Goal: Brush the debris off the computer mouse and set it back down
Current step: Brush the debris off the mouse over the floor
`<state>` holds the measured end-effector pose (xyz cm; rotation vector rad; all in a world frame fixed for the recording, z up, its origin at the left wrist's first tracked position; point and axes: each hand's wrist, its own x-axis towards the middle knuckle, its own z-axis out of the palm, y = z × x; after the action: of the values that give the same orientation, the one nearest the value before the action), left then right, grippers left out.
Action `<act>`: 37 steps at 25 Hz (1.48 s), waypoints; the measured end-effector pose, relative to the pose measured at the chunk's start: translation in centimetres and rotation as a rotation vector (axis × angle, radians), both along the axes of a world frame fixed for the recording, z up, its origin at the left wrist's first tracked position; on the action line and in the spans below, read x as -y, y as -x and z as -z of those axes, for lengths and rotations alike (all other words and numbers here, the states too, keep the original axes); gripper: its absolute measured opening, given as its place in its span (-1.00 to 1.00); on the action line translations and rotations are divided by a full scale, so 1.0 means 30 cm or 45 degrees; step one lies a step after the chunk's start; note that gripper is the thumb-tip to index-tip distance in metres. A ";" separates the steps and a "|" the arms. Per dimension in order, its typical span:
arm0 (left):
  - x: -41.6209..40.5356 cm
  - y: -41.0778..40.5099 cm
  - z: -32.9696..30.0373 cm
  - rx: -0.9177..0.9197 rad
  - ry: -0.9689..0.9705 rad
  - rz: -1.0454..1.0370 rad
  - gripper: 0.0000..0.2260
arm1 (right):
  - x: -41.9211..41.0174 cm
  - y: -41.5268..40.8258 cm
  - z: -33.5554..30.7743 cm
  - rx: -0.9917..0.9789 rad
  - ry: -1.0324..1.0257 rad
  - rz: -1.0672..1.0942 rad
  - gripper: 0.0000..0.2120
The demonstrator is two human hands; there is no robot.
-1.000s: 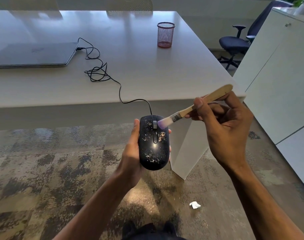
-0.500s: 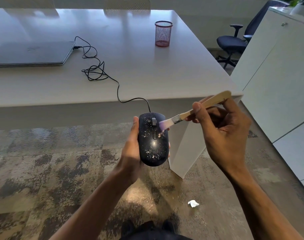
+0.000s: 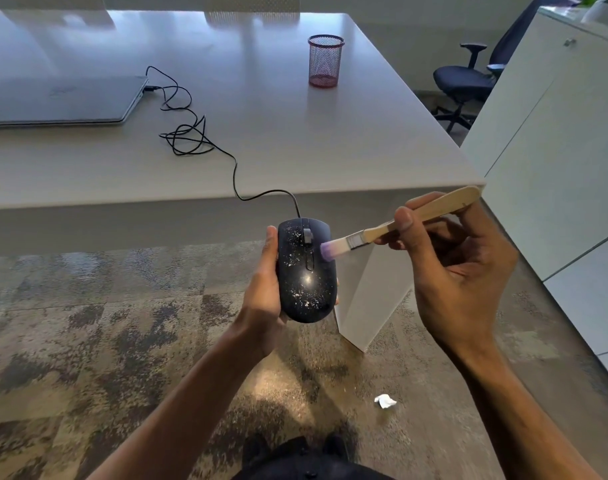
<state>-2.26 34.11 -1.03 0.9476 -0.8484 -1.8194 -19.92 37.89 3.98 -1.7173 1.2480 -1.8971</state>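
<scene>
Holding the mouse (image 3: 306, 271) in my left hand (image 3: 264, 299), I keep it in the air at the centre of the frame, in front of the table (image 3: 295, 140) edge and above the carpet (image 3: 87, 341). My thumb runs along its left side; my other fingers wrap beneath it and are mostly hidden. Pale debris (image 3: 290, 244) speckles the black shell, densest on its left button and lower body. My right hand (image 3: 458, 271) is closed on the wooden handle of the brush (image 3: 392, 230), pinched between thumb and fingers. The bristle tip touches the right button of the mouse, just right of the scroll wheel (image 3: 307, 234). The cable (image 3: 191, 133) runs from the front of the mouse up over the table edge, through a loose tangle, to the closed laptop (image 3: 60, 102) at upper left. A red mesh cup (image 3: 325, 60) stands at upper centre. A crumpled white scrap (image 3: 385, 400) lies on the carpet at lower right.
</scene>
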 end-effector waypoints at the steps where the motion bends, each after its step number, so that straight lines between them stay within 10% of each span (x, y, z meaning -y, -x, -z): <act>1: 0.000 0.003 0.001 0.005 -0.001 0.000 -0.39 | -0.005 -0.006 0.004 0.013 -0.003 -0.046 -0.90; 37: 0.079 0.034 0.024 0.065 -0.019 -0.109 -0.45 | -0.079 0.011 0.112 -0.043 -0.036 0.140 -0.88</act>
<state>-3.29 31.74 -1.76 1.0284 -0.8148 -1.7369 -20.24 40.27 0.63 -1.7056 1.4014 -1.9084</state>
